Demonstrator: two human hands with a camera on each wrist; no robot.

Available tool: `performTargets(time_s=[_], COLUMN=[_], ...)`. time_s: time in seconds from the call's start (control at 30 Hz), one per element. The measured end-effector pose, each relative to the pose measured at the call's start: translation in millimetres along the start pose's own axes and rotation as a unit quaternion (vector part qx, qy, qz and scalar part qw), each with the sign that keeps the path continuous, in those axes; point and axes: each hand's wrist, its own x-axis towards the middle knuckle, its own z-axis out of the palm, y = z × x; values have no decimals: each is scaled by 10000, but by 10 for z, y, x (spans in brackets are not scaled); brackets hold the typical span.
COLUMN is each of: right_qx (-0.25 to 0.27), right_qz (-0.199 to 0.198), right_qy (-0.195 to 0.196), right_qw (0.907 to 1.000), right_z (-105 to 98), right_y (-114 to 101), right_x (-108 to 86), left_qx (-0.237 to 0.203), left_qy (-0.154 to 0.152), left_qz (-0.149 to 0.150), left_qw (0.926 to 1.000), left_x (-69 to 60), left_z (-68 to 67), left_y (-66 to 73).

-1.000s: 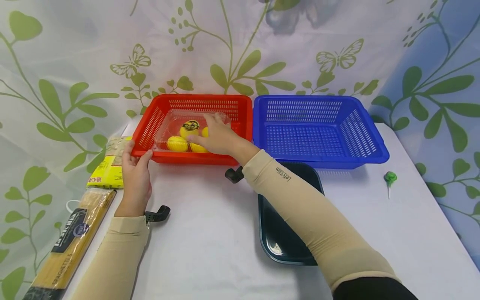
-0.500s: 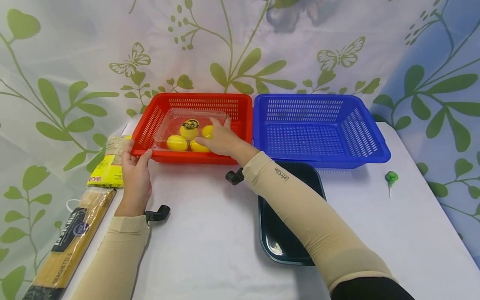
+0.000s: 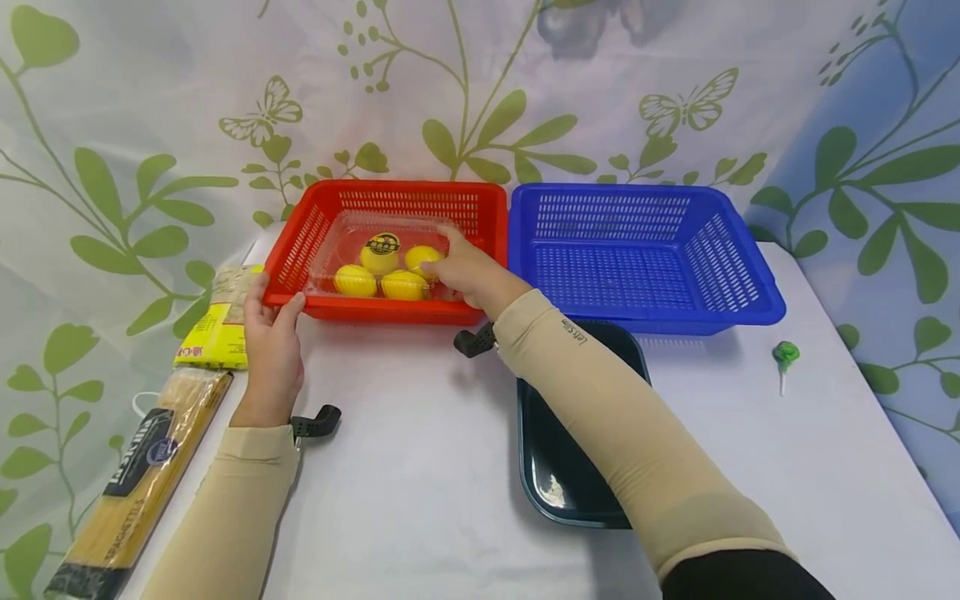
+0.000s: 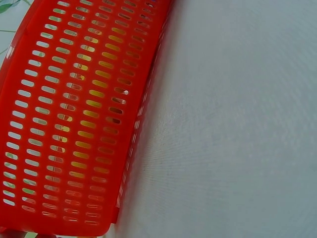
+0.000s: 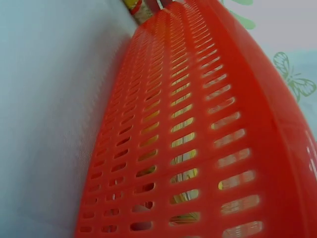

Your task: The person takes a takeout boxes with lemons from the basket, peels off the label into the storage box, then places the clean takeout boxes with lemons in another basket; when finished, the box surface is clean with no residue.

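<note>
In the head view, a clear plastic box (image 3: 347, 250) with several yellow lemon-like fruits (image 3: 405, 285) inside and a black-and-gold label on its lid sits in a red basket (image 3: 382, 312). My left hand (image 3: 273, 354) grips the basket's front-left corner, thumb over the rim. At the box's right end is my right hand (image 3: 476, 271), its fingers extended and its thumb near the lid; contact is hard to make out. The wrist views mostly show the basket's slotted wall (image 4: 74, 114), with yellow showing through the slots.
A blue basket (image 3: 648, 317) stands right of the red one. The right forearm passes over a dark green tray (image 3: 551, 467). A green lollipop (image 3: 785, 354) lies far right. At left lie a yellow packet (image 3: 217, 333) and a spaghetti pack (image 3: 142, 483).
My right hand has slid right across the lid to the box's right end, uncovering more of the fruits. The left hand keeps its hold on the basket corner. The box looks unmoved.
</note>
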Motion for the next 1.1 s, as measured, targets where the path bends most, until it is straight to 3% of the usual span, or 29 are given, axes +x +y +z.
performTargets(time_s=[0.53,0.77,1.1], right_qx=[802,825,1031], right_qz=[-87,-86,-127], right_qy=[78,265,464], right_qw=[9967,9962,9935], right_z=[-4,1,21], right_y=[3,18,22], right_x=[-12,-11,-10], left_qx=[20,-32,33], left_qy=[-30,13,-16], left_qz=[-3,-89,28], left_qw=[10000,10000,10000], left_x=[-3,-16,0], left_z=[-4,1,-11], left_y=[14,8,-19])
